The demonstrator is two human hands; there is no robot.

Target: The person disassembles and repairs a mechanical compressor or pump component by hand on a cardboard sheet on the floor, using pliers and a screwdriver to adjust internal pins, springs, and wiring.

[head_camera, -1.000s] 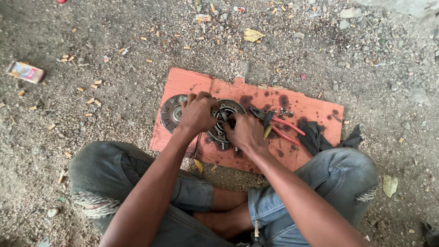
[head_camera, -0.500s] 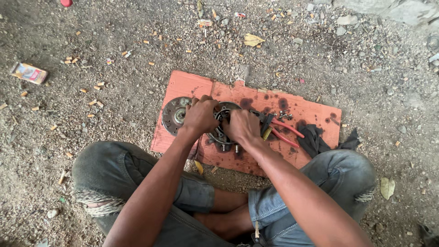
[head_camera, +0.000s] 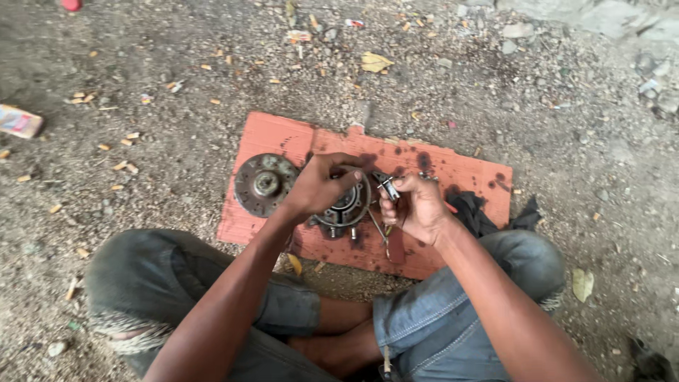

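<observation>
Gravel ground (head_camera: pixel 141 85), leaf-littered. Red board (head_camera: pixel 467 170) before crossed legs. Disc (head_camera: pixel 265 184) on board's left end. Hub (head_camera: pixel 346 206) mid-board, gripped from above by left hand (head_camera: pixel 322 185). Right hand (head_camera: pixel 419 209) just beside, fingers pinched on small metal tool (head_camera: pixel 387 187).

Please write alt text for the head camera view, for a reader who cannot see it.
A person sitting cross-legged on gravel grips a round metal hub part with the left hand and holds a small metal tool beside it in the right hand. The part rests on an oil-stained red cardboard sheet, with a second round metal disc to its left.
</observation>
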